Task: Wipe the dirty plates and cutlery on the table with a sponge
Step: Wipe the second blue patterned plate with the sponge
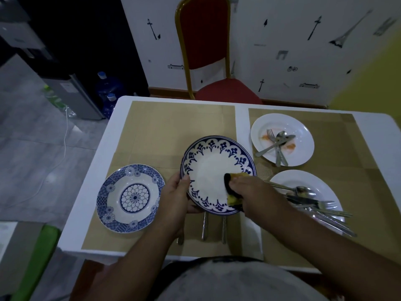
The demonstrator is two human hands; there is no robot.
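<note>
My left hand (176, 195) grips the left rim of a blue-bordered white plate (211, 164), held tilted above the table's middle. My right hand (249, 192) presses a yellow and black sponge (230, 187) against the plate's lower right inner face. Under the plate, two cutlery handles (213, 228) lie on the mat. A white plate (299, 137) at the back right has orange smears and carries a fork and spoons (276, 146). Another white plate (308, 181) at the right holds several spoons, forks and a knife (314, 203).
A blue patterned deep plate (130, 197) sits at the left on the brown placemats (169, 127) that cover the white table (104, 148). A red chair (208, 51) stands behind the table. Water bottles (108, 90) and a cable lie on the floor at the left.
</note>
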